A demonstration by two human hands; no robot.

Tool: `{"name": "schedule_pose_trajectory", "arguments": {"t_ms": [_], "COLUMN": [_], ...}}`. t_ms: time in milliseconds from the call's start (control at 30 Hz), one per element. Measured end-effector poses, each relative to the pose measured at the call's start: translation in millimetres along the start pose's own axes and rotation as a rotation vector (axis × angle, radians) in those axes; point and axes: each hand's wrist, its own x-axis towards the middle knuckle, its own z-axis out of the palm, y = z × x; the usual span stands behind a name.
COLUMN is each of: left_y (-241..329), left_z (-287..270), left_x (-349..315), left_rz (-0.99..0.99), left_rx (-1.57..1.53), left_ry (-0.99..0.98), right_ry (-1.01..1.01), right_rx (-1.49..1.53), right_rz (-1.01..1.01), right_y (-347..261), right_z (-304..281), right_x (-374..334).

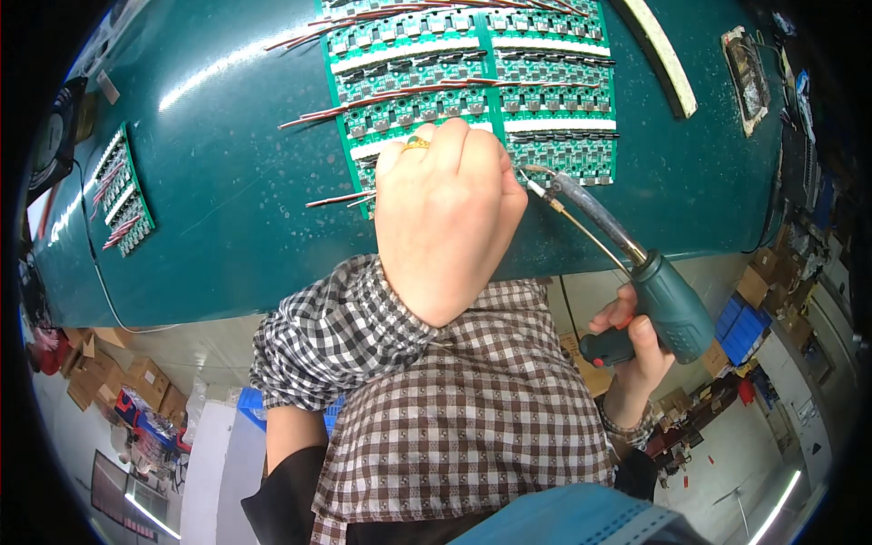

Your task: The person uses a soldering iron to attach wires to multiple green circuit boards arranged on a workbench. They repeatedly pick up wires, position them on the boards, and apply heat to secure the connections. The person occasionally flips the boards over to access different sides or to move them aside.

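Two green circuit board panels [556, 100] lie side by side on the teal table, with rows of small components and white strips. Bundles of red, black and white wires [391, 94] run across them. My left hand [450, 213] rests over the near part of the panels, fingers curled in; its fingertips and whatever they pinch are hidden beneath it. In my right hand [643, 359] is a green-handled soldering gun [674, 304] with a feed tube along its metal barrel. Its tip meets the panel just right of my left fingers. Short wires [338, 199] stick out left of my left hand.
A smaller wired circuit board [123, 195] lies at the table's left. Toward the far right are a pale, dark-edged curved strip [658, 54] and a stained, shallow tray [747, 80]. A thin cable [102, 286] crosses the left table edge. Cardboard boxes [145, 381] stand beyond it.
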Motion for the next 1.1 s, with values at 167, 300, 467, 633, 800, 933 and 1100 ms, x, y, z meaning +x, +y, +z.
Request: {"name": "schedule_pose_trajectory", "arguments": {"t_ms": [167, 300, 467, 633, 800, 933, 1100], "left_y": [-1.1, 0.3, 0.1, 1.2, 0.6, 0.4, 0.3], "left_z": [0.1, -3.3, -2.9, -3.5, -2.6, -4.1, -5.4], "left_x": [1.1, 2.1, 1.7, 1.1, 1.7, 2.6, 3.7], "left_rz": [0.031, 0.019, 0.003, -0.011, 0.015, 0.026, 0.024], "left_rx": [0.056, 0.033, 0.021, 0.015, 0.062, 0.066, 0.041], "left_ry": [0.001, -0.039, -0.034, -0.040, -0.055, -0.060, -0.066], "right_ry": [0.013, 0.008, 0.002, 0.007, 0.014, 0.009, 0.002], "right_rx": [-0.008, -0.007, 0.003, 0.013, 0.005, 0.000, 0.026], "right_rz": [0.008, 0.006, 0.001, 0.001, 0.007, 0.012, -0.005], "right_y": [-1.5, -1.2, -0.6, -1.8, -0.9, -2.4, -0.9], "right_z": [1.5, 1.3, 0.7, 0.5, 0.1, 0.5, 1.3], "right_x": [-0.7, -0.7, -0.2, -0.9, -1.3, -0.8, 0.1]}}
